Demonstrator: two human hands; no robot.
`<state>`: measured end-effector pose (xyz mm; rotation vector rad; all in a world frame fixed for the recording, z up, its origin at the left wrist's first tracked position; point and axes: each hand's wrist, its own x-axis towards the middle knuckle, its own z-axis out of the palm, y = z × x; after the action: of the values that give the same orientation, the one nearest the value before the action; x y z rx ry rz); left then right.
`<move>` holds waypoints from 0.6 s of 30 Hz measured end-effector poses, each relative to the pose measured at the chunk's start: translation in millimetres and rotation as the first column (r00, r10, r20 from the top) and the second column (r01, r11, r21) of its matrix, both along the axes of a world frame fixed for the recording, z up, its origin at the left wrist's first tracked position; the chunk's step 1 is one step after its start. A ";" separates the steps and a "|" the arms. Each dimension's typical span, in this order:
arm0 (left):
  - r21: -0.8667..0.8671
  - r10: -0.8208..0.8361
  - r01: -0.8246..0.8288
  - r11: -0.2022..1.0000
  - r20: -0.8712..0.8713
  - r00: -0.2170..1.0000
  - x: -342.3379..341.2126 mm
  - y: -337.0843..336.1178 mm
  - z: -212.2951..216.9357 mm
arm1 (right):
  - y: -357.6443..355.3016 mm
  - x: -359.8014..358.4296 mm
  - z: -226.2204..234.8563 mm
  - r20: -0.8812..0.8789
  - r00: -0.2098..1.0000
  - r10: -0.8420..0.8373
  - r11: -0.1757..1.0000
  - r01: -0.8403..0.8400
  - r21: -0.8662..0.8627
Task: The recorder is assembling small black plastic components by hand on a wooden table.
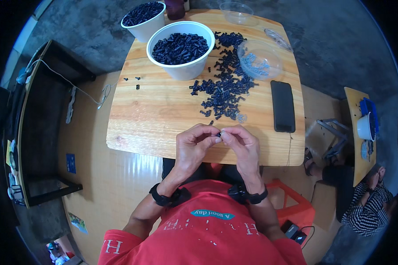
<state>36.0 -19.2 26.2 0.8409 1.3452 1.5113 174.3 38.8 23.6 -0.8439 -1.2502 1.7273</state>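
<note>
Close together over the near edge of the wooden table, my two hands meet fingertip to fingertip. My left hand pinches a small black tubular part between thumb and forefinger. My right hand is closed in a pinch against the end of that part; what it holds is too small to make out. Just beyond the fingers lies a loose spread of similar black parts. A few tiny clear pieces lie at its near right end.
A white bucket full of black parts stands at the back, with another full white bucket behind it. A clear bowl holds small clear pieces. A black phone lies right. Another person sits at a smaller table.
</note>
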 end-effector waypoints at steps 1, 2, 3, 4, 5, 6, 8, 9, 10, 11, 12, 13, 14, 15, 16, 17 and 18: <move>-0.004 0.018 -0.018 1.000 -0.016 1.000 1.1 0.3 1.1 | -1.1 -1.5 0.1 0.001 1.000 0.003 1.000 -0.003 -0.001; -0.008 0.036 -0.037 0.999 -0.033 0.999 1.8 0.3 1.6 | -2.1 -2.9 0.3 0.066 0.997 -0.029 0.997 0.024 0.069; -0.005 0.040 -0.040 0.999 -0.034 0.999 1.0 1.8 0.8 | -1.2 -5.0 -0.1 0.125 0.990 -0.064 0.989 0.046 0.143; 0.009 0.050 -0.050 0.999 -0.076 0.996 0.1 3.3 -0.2 | 0.2 -6.8 0.5 0.123 0.991 -0.061 0.988 0.043 0.147; 0.024 0.062 -0.059 0.998 -0.118 0.991 -1.1 4.6 -0.8 | 1.7 -8.6 2.2 0.158 0.983 -0.094 0.967 0.052 0.250; 0.024 0.063 -0.061 0.998 -0.117 0.991 -1.3 4.2 -0.3 | 1.5 -8.8 3.2 0.193 0.972 -0.131 0.936 0.057 0.348; 0.037 0.083 -0.076 0.996 -0.266 0.960 -2.1 3.3 2.5 | 0.6 -7.8 3.1 0.222 0.964 -0.144 0.925 0.052 0.377; 0.038 0.084 -0.077 0.996 -0.265 0.960 -3.1 2.8 2.9 | 0.1 -7.3 3.5 0.249 0.955 -0.160 0.913 0.047 0.406; 0.034 0.079 -0.072 0.997 -0.316 0.946 -4.4 2.2 3.1 | -0.4 -6.8 4.6 0.250 0.955 -0.159 0.913 0.046 0.406; 0.029 0.073 -0.066 0.997 -0.365 0.928 -5.1 2.0 3.4 | -1.0 -6.2 6.1 0.263 0.950 -0.171 0.907 0.048 0.417; 0.029 0.073 -0.067 0.997 -0.365 0.928 -5.3 2.0 4.3 | -1.3 -5.8 6.8 0.275 0.944 -0.183 0.902 0.050 0.429; 0.038 0.077 -0.067 0.997 -0.373 0.925 -5.5 2.0 5.5 | -1.1 -5.3 6.5 0.276 0.944 -0.182 0.902 0.049 0.428; 0.047 0.080 -0.067 0.997 -0.381 0.921 -5.7 1.8 6.0 | -0.8 -4.8 5.8 0.283 0.942 -0.179 0.902 0.042 0.430; 0.048 0.079 -0.066 0.997 -0.380 0.922 -5.7 2.2 6.1 | -0.3 -4.4 5.4 0.290 0.940 -0.177 0.901 0.036 0.432; 0.076 0.090 -0.066 0.995 -0.393 0.915 -5.6 2.6 6.0 | -0.3 -4.7 4.5 0.291 0.940 -0.178 0.901 0.037 0.433; 0.104 0.102 -0.065 0.992 -0.405 0.909 -5.4 2.9 6.2 | -0.4 -5.3 3.3 0.266 0.948 -0.175 0.908 0.051 0.417; 0.104 0.102 -0.065 0.992 -0.405 0.909 -5.3 3.3 6.8 | -0.2 -5.8 1.6 0.241 0.955 -0.172 0.914 0.064 0.400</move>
<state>30.8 -15.9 33.1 1.2224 1.6424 1.5221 168.5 38.6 25.2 -0.9130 -1.6227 1.2321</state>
